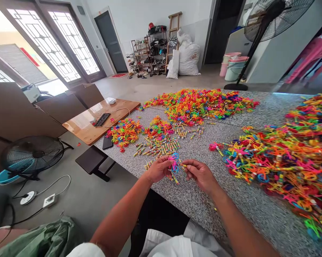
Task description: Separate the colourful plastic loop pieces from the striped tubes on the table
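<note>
My left hand (159, 169) is closed on a small plastic piece (174, 162), pink in the middle with blue rings at both ends, much like a toy bicycle. Facing it, my right hand (199, 174) pinches a small yellow piece (184, 165), mostly covered by the fingers. Both hands are just above the speckled stone table (195, 203), close together. Short yellow patterned tubes (164, 147) lie in rough rows beyond my left hand. Another tube (174, 179) shows just below the pink and blue piece.
A large heap of coloured plastic pieces (278, 157) spreads over the table's right side. Another heap (198, 105) lies at the back, with smaller piles (127, 132) at left. A wooden board (118, 114) adjoins the left edge. Fans (37, 154) stand on the floor at both sides.
</note>
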`<state>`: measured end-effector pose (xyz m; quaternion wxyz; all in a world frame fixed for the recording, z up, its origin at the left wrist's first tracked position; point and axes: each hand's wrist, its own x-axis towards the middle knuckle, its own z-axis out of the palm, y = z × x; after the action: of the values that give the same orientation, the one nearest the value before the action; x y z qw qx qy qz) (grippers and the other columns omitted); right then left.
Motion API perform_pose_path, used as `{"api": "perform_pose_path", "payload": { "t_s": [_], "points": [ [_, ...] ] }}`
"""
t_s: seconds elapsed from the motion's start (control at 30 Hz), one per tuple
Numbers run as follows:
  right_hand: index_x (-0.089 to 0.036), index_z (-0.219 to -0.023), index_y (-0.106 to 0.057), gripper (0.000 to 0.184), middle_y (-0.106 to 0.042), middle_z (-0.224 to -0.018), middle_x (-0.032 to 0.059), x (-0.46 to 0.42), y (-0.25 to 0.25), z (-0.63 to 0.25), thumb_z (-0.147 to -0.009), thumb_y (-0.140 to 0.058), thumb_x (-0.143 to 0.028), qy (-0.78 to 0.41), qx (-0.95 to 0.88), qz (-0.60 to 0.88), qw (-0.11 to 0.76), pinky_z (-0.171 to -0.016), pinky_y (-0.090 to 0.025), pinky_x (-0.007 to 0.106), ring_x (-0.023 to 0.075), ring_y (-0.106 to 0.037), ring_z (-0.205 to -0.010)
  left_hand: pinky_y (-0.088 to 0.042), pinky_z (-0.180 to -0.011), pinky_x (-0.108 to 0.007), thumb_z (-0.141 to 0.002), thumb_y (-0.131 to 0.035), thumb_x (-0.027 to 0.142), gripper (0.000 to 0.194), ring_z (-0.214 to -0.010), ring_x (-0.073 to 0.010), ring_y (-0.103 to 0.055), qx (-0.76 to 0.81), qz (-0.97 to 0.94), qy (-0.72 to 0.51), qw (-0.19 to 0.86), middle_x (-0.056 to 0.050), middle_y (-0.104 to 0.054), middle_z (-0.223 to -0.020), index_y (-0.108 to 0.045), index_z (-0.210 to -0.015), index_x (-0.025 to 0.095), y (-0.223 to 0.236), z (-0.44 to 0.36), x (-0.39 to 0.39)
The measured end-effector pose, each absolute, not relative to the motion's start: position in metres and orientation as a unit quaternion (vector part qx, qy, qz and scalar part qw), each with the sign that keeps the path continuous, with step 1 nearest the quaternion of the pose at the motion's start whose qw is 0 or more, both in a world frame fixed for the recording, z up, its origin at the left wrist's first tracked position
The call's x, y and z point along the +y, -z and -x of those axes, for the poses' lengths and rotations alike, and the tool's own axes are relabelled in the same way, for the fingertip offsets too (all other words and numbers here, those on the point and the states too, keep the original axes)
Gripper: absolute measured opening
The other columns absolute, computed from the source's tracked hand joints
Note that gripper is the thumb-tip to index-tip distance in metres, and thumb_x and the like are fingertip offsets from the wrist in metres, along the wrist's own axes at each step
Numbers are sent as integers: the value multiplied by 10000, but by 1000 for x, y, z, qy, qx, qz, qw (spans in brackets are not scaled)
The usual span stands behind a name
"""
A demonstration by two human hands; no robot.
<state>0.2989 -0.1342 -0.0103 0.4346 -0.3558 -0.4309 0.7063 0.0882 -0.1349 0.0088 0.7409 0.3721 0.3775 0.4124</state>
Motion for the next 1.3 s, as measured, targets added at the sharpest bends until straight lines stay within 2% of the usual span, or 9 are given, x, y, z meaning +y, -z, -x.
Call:
{"api": "perform_pose_path", "payload": {
  "t_s": [0.2,0.37,0.53,0.7,0.97,1.1,1.17,1.23,1.3],
  "points": [
    [-232,-1040,-780,314,-698,-746,13,-140,14,-305,-814,-762,-450,-592,-515,410,465,-697,-567,331,174,-661,-667,-527,-478,-217,-735,-843,389,358,-514,-78,-557,388,-363,-383,755,18,-584,-670,-615,-837,132,-11,-88,-134],
    [-283,-1055,-788,250,-720,-1050,47,-150,9,-307,-880,-704,-440,-518,-572,413,484,-733,-588,329,193,-686,-807,-502,-478,-207,-750,-826,357,318,-558,-94,-608,393,-344,-353,776,-53,-699,-803,-664,-895,126,-8,-87,-133],
    [-287,-1060,-777,258,-721,-1032,55,-155,9,-304,-895,-675,-457,-475,-588,431,493,-774,-589,352,195,-671,-775,-452,-447,-187,-754,-808,335,296,-574,-105,-626,389,-310,-347,795,-85,-732,-850,-687,-924,126,-5,-89,-133],
    [-297,-1085,-769,242,-721,-1075,60,-156,14,-311,-926,-646,-430,-478,-613,416,472,-772,-582,358,208,-693,-806,-457,-467,-186,-702,-855,348,326,-541,-81,-578,426,-343,-321,773,-42,-675,-741,-689,-867,121,-15,-87,-134],
    [-302,-1151,-742,273,-736,-1100,56,-162,4,-312,-990,-522,-315,-330,-738,406,426,-950,-536,395,231,-689,-1009,-445,-486,-212,-753,-769,424,301,-513,-88,-526,516,-478,-325,632,6,-581,-623,-639,-736,153,-8,-104,-140],
    [-270,-1080,-751,265,-749,-1062,75,-145,5,-338,-963,-544,-388,-287,-699,489,436,-949,-533,420,251,-694,-987,-479,-539,-230,-789,-715,428,278,-644,-138,-622,509,-481,-322,637,-43,-665,-788,-663,-869,166,0,-110,-109],
    [-241,-1077,-745,315,-755,-998,98,-128,6,-371,-923,-590,-467,-261,-598,582,485,-868,-556,448,260,-701,-858,-503,-611,-258,-807,-688,369,249,-728,-163,-649,549,-507,-352,563,-53,-688,-865,-673,-969,181,-3,-102,-74],
    [-198,-1183,-706,448,-750,-1009,146,-110,8,-407,-898,-608,-529,-242,-457,645,562,-751,-571,447,244,-686,-719,-516,-717,-313,-839,-628,298,177,-781,-192,-645,636,-549,-380,387,-58,-688,-852,-691,-953,177,-9,-88,-30],
    [-166,-1285,-639,534,-713,-1134,227,-93,12,-431,-932,-522,-549,-246,-381,637,623,-666,-560,413,225,-683,-671,-494,-878,-384,-863,-579,244,187,-948,-253,-645,692,-582,-364,223,-99,-708,-959,-711,-974,171,-14,-72,15]
  ]
}}
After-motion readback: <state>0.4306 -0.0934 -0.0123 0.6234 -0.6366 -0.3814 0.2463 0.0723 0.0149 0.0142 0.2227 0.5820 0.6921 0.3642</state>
